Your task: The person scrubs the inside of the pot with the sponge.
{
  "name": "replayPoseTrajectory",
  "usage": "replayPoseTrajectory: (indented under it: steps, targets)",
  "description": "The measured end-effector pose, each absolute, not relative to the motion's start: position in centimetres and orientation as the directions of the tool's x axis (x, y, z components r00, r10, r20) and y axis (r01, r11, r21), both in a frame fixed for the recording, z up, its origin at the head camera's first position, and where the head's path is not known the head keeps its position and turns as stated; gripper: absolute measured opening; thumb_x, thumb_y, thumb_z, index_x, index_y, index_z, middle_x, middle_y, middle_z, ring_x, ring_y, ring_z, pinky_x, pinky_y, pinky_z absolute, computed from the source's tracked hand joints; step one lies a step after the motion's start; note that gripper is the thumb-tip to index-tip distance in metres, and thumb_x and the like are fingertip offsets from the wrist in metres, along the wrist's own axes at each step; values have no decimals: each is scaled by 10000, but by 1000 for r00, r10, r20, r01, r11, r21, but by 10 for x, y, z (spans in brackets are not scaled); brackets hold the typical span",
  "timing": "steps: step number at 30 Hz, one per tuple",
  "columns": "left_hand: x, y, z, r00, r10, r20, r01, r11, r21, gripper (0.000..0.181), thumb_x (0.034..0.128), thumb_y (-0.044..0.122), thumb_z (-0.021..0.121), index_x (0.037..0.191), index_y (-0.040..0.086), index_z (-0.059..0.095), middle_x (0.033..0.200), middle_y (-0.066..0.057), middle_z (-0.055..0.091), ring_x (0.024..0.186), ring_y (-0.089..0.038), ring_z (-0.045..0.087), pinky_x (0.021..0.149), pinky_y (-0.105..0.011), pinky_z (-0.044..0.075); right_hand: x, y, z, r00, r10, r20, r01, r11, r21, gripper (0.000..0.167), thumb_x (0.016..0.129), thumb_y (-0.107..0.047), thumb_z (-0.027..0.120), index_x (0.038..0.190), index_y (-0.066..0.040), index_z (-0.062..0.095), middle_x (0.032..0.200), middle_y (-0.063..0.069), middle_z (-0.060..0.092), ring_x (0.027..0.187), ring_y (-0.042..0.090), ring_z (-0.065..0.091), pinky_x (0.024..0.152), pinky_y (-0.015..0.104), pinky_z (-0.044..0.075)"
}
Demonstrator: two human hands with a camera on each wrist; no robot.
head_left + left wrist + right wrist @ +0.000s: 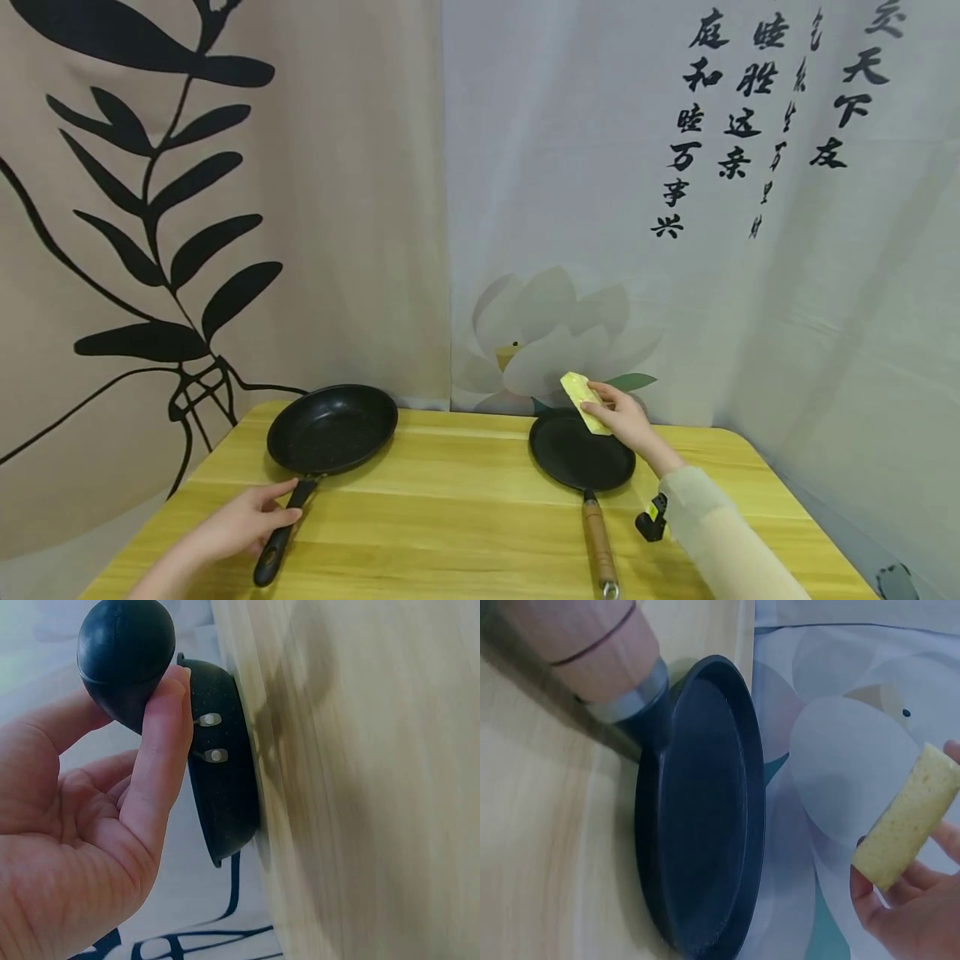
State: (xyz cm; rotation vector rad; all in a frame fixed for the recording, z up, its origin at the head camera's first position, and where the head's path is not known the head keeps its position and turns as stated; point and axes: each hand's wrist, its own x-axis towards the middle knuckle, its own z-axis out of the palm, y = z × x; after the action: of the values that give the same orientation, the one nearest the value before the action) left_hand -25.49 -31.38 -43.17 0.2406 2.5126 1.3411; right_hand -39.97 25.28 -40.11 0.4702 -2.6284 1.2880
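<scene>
My left hand [243, 521] pinches the black handle [281, 537] of a deep black frying pan [330, 429] at the table's left. In the left wrist view, the thumb and fingers of that hand [97, 832] are on either side of the handle, and two rivets show on the pan's wall [217, 802]. Over a smaller, flat black pan [573, 458], my right hand [622, 417] holds a yellow sponge [581, 400]. The right wrist view shows the sponge [907, 817] between thumb and fingers, apart from the pan [705, 802].
The small pan's wooden handle [598, 542] points toward the table's front. Right of it lies a small black object [651, 518] with a yellow-green patch, partly behind the right sleeve. A printed curtain [360, 208] hangs behind the wooden table [435, 517].
</scene>
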Motion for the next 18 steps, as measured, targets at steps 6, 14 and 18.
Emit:
replayPoseTrajectory:
  steps: [6, 14, 18]
  targets:
    - [-254, -301, -427, -951, 272, -148, 41, 583, 811, 729, 975, 227, 596, 1411, -222, 222, 821, -73, 601, 552, -162, 501, 520, -337, 493, -408, 239, -404, -937, -217, 275, -350, 591, -727, 594, 945, -362, 632, 1434, -65, 471, 1341, 275, 509, 1102, 368, 570, 800, 399, 512]
    - [-254, -283, -425, -953, 272, -133, 53, 583, 810, 710, 961, 194, 613, 1401, -229, 249, 845, -95, 612, 624, -225, 601, 570, -409, 542, -412, 223, -410, -932, -234, 277, -363, 585, -725, 583, 932, -358, 653, 1421, -81, 496, 1330, 263, 527, 1120, 375, 566, 839, 448, 504]
    - [-253, -276, -428, -950, 290, -111, 81, 578, 812, 710, 953, 184, 623, 1390, -239, 258, 834, -92, 609, 593, -245, 606, 554, -414, 543, -410, 216, -411, -930, -244, 276, -368, 584, -723, 571, 928, -347, 662, 1411, -85, 510, 1324, 246, 540, 1109, 357, 575, 841, 444, 502]
